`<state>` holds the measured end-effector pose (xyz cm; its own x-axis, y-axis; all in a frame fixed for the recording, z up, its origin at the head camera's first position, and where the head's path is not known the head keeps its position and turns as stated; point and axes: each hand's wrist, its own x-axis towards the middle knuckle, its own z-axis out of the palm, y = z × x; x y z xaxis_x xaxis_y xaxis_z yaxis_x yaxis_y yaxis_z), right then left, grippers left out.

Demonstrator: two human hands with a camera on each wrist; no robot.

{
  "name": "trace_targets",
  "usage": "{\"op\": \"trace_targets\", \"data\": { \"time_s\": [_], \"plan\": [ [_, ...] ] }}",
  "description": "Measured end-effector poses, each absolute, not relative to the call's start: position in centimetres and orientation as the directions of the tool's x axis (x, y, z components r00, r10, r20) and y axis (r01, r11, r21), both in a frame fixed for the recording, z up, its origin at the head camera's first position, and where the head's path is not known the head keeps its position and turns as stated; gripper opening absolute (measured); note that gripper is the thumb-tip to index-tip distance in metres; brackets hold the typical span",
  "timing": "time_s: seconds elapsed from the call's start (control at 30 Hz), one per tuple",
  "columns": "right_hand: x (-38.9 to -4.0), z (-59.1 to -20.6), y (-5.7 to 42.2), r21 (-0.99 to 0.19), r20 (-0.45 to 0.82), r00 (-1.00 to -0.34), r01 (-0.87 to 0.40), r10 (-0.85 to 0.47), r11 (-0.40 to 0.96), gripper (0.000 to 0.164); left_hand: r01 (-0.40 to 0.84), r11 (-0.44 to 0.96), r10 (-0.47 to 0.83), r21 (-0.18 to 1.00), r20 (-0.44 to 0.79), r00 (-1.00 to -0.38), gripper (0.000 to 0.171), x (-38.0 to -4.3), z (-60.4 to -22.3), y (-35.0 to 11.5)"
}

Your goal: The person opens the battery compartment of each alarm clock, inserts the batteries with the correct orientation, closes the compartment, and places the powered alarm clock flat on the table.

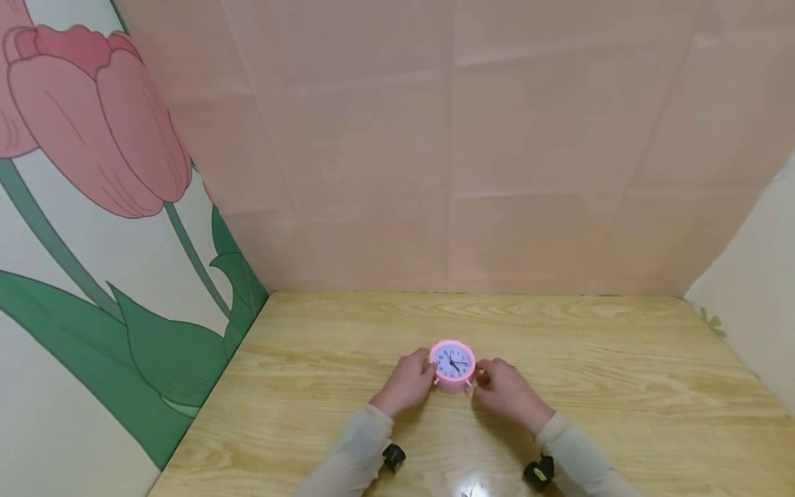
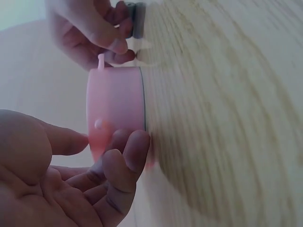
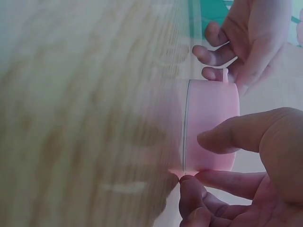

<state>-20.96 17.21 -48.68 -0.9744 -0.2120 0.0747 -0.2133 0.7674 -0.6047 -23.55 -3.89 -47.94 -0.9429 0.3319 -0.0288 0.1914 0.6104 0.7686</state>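
A round pink alarm clock [image 1: 452,366] lies face up on the wooden table, its small feet pointing toward me. My left hand [image 1: 406,381] holds its left side. In the left wrist view the left thumb is at the front rim of the clock [image 2: 118,97], with curled fingers [image 2: 120,177] along its side. From the right, my right hand [image 1: 506,393] grips the clock's edge. The right wrist view shows the right thumb [image 3: 220,136] on the pink side wall and the fingers low beside the clock [image 3: 213,104], near its back edge.
The wood-grained table [image 1: 310,359] stretches out on both sides. A creased pinkish sheet [image 1: 447,172] covers the wall behind, and a tulip mural [image 1: 105,124] fills the left wall. Black devices are strapped at the left wrist [image 1: 394,457] and right wrist [image 1: 538,473].
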Motion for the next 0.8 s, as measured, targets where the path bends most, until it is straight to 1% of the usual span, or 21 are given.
{"op": "trace_targets", "data": {
  "time_s": [0.1, 0.27, 0.33, 0.47, 0.63, 0.8],
  "plan": [
    [-20.9, -48.8, 17.1, -0.593, 0.087, -0.975, -0.217, -0.207, 0.775, 0.043, 0.180, 0.578, 0.335, 0.796, -0.030, -0.942, 0.043, -23.5, -48.2, -3.8],
    [-20.7, -48.8, 17.1, -0.595, 0.091, -0.974, -0.220, -0.207, 0.773, 0.053, 0.151, 0.507, 0.344, 0.849, -0.038, -0.938, 0.043, -23.4, -48.4, -3.8],
    [-20.7, -48.7, 17.1, -0.609, 0.078, -0.977, -0.205, -0.199, 0.767, 0.059, 0.145, 0.493, 0.342, 0.858, -0.037, -0.939, 0.043, -23.4, -48.5, -3.8],
    [-20.4, -48.3, 16.9, -0.639, 0.059, -0.980, -0.182, -0.189, 0.747, 0.065, 0.130, 0.483, 0.329, 0.866, -0.042, -0.944, 0.042, -23.4, -48.5, -3.7],
    [-20.1, -47.7, 16.6, -0.702, 0.056, -0.983, -0.163, -0.175, 0.693, 0.068, 0.116, 0.429, 0.328, 0.896, -0.035, -0.944, 0.043, -23.0, -48.3, -3.7],
    [-20.0, -47.3, 16.4, -0.742, 0.053, -0.988, -0.136, -0.144, 0.656, 0.068, 0.089, 0.377, 0.347, 0.922, -0.052, -0.936, 0.040, -22.8, -48.2, -3.5]
  ]
}}
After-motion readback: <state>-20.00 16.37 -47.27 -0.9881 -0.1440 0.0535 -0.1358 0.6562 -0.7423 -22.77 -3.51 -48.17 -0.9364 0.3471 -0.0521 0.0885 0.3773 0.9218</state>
